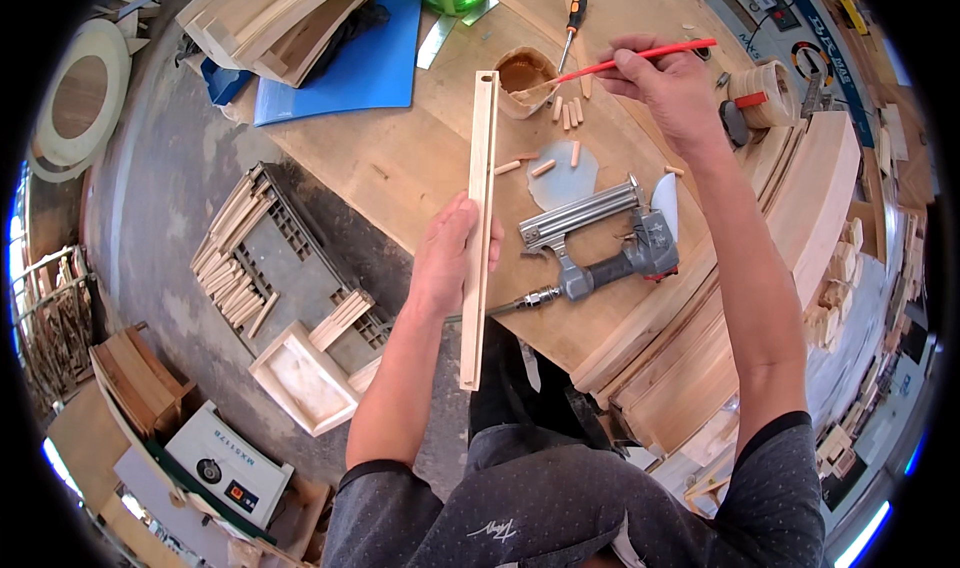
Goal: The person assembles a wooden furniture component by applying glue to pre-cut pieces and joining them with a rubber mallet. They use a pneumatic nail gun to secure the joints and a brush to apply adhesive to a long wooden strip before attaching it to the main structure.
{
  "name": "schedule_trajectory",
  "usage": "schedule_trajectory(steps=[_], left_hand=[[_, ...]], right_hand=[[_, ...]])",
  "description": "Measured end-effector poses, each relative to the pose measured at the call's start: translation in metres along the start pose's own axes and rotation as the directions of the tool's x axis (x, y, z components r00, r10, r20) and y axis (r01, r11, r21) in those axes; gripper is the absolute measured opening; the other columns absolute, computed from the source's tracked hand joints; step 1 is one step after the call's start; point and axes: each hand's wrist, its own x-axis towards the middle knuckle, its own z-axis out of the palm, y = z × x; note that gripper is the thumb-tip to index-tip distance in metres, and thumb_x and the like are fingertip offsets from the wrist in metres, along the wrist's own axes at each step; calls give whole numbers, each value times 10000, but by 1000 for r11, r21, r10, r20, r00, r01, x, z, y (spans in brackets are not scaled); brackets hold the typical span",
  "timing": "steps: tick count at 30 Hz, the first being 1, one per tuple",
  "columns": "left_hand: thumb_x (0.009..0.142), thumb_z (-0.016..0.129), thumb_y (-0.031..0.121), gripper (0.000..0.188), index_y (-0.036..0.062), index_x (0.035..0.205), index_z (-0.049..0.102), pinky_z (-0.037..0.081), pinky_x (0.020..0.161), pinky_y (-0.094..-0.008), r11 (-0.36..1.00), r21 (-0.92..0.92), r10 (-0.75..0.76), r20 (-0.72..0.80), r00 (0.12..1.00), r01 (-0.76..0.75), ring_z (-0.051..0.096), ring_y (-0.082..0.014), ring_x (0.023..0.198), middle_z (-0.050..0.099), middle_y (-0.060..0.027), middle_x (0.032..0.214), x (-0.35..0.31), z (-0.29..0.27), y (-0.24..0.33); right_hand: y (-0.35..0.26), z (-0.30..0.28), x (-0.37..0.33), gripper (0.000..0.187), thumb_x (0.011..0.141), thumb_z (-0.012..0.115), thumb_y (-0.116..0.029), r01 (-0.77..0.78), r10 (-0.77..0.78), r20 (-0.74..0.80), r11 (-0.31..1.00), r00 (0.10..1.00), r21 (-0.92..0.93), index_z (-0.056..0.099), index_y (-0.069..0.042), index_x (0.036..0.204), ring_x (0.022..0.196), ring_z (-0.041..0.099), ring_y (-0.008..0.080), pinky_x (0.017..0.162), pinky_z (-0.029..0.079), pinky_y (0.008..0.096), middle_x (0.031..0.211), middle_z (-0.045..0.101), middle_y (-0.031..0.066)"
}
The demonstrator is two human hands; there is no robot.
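My left hand (pixel 447 253) grips a long, narrow wooden strip (pixel 481 168), held upright in the picture over the bench edge. A groove runs along the strip, and a small hole shows near its far end. In my right hand (pixel 668 93) a thin red stick (pixel 690 47) is pinched between the fingers. Its lower end reaches the rim of a small pot (pixel 516 108) of brown paste, beside the strip's far end. Whether that end is a brush, I cannot tell. Several short wooden dowels (pixel 566 116) lie near the pot, some by a pale round patch (pixel 562 180).
A nail gun (pixel 610 268) with its hose lies on the bench (pixel 400 163) between my arms. A screwdriver (pixel 576 13) rests beyond the pot. Curved boards are stacked at right (pixel 790 238) and far left (pixel 265 13). On the floor, wooden sticks (pixel 235 288) lie on a rack.
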Motion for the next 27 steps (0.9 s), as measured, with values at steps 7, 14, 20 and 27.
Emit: schedule_trajectory(steps=[7, 14, 20, 27], left_hand=[[1174, 494, 347, 377, 34, 1337, 627, 543, 589, -268, 999, 27, 25, -18, 1000, -24, 636, -124, 728, 662, -54, 877, 3, -3, -8], [1178, 474, 342, 318, 78, 1094, 629, 546, 623, -279, 996, -75, 49, -42, 998, -52, 606, -109, 702, 671, -48, 899, 3, -2, -6], [1170, 512, 337, 298, 85, 1298, 604, 532, 660, -265, 1000, -22, 8, -16, 1000, -9, 585, -99, 743, 655, -31, 927, 3, 4, -5], [1170, 531, 324, 330, 81, 1384, 595, 524, 662, -261, 999, 26, 38, 52, 998, -39, 582, -100, 746, 645, -27, 897, 3, 5, -10]], right_hand=[[13, -33, -4, 261, 1091, 673, -143, 7, 42, -144, 945, 989, 327, 648, 34, 1281, 1073, 774, 268, 930, 672, 351, 1168, 761, 155], [15, -41, -7, 185, 1104, 655, -156, -16, 60, -78, 881, 995, 473, 669, 15, 1173, 1014, 781, 261, 895, 679, 366, 1084, 771, 174], [5, -31, -13, 184, 1081, 703, -166, -35, 94, -104, 884, 990, 466, 675, 2, 1149, 1012, 790, 269, 867, 686, 354, 1084, 773, 175], [3, -21, -14, 234, 1070, 726, -186, -29, 98, -135, 899, 986, 438, 677, 22, 1165, 988, 796, 269, 845, 689, 348, 1083, 775, 177]])
